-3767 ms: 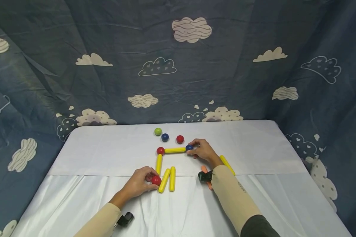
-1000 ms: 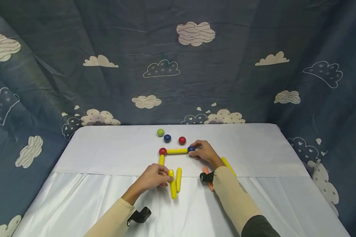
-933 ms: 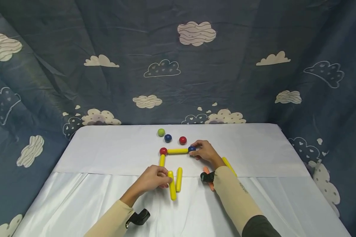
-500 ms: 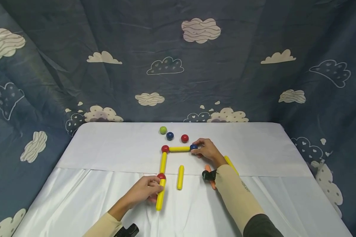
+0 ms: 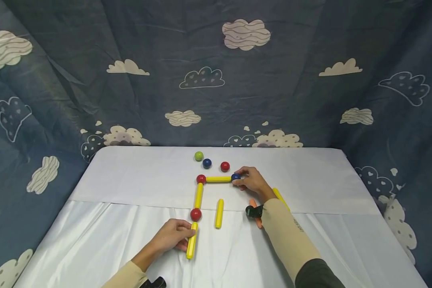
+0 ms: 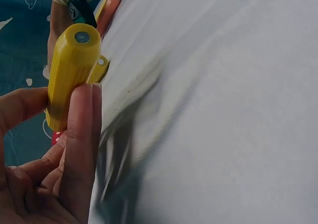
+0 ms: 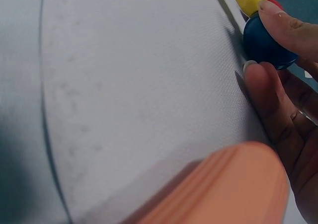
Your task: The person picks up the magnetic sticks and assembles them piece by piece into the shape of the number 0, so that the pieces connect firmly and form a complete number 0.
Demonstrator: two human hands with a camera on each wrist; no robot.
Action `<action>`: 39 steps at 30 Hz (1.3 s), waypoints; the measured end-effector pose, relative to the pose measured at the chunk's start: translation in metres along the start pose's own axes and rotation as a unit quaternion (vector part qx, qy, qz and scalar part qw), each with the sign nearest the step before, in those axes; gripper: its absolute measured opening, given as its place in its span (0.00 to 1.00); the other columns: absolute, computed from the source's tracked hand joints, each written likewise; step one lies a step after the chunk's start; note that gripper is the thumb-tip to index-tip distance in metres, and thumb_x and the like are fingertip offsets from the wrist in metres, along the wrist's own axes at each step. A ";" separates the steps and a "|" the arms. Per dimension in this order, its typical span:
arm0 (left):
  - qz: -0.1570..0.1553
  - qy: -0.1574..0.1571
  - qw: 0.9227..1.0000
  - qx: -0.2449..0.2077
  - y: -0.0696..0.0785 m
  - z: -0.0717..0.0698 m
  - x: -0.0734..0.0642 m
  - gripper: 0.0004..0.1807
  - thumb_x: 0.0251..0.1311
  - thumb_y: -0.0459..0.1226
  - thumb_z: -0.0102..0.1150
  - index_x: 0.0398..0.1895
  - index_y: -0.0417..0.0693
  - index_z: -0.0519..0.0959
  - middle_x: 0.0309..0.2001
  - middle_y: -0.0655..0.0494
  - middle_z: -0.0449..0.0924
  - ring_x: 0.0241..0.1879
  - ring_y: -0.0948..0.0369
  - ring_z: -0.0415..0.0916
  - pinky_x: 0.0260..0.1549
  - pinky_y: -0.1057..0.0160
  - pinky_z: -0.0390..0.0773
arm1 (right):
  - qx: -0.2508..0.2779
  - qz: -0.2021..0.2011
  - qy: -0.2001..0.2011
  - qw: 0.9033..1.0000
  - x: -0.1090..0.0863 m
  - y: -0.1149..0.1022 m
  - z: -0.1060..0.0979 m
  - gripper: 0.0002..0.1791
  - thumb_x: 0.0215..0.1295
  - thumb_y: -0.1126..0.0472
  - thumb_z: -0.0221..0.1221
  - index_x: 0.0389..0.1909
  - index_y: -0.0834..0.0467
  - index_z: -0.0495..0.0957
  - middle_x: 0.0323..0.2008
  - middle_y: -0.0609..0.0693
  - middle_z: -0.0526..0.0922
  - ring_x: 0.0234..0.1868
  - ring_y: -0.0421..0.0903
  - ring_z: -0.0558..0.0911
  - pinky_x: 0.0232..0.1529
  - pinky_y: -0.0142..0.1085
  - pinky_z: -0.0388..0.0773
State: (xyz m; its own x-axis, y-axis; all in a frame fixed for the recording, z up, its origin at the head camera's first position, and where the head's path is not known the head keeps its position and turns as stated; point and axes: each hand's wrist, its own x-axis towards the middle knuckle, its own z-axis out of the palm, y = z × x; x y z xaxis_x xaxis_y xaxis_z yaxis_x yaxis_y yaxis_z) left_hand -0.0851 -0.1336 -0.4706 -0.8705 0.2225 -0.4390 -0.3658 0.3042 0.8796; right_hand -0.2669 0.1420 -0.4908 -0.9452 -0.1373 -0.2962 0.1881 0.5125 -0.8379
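Note:
In my left hand (image 5: 173,236) I pinch a yellow magnetic rod (image 6: 74,75) between thumb and fingers; a round metal disc shows in its end. The rod's far end lies just below a red ball (image 5: 196,215). From that ball a second yellow rod (image 5: 199,195) runs up to another red ball (image 5: 201,179). A third yellow rod (image 5: 218,179) goes right from there to a blue ball (image 7: 266,42), which my right hand (image 5: 252,181) holds between thumb and fingers. Whether the left rod touches the nearer red ball is hard to tell.
A loose yellow rod (image 5: 219,213) lies between the hands. Green (image 5: 199,156), blue (image 5: 207,163) and red (image 5: 225,167) balls sit at the back. Beside the right forearm lie an orange rod (image 5: 255,214) and another yellow rod (image 5: 281,199). White cloth (image 5: 122,180) covers the table.
The left hand let go of the nearer red ball, took up a yellow rod from beside it and brought it left and down, below that ball. The right hand stays on the blue ball.

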 end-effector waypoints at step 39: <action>-0.007 0.035 0.998 0.044 -0.004 -0.001 0.009 0.16 0.58 0.39 0.64 0.41 0.34 0.78 0.24 0.56 0.79 0.15 0.66 0.74 0.20 0.67 0.79 | 0.007 0.002 -0.004 1.000 -0.002 -0.002 -0.001 0.22 0.54 0.67 0.69 0.51 0.60 0.77 0.50 0.58 0.76 0.28 0.47 0.77 0.29 0.32 0.79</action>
State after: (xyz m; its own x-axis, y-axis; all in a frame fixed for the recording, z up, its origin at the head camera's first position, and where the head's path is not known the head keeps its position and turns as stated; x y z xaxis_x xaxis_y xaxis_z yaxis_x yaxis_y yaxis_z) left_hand -0.0922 -0.1333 -0.4780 -0.8875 0.1531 -0.4346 -0.3505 0.3882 0.8524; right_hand -0.2656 0.1424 -0.4878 -0.9420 -0.1421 -0.3040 0.1963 0.5015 -0.8426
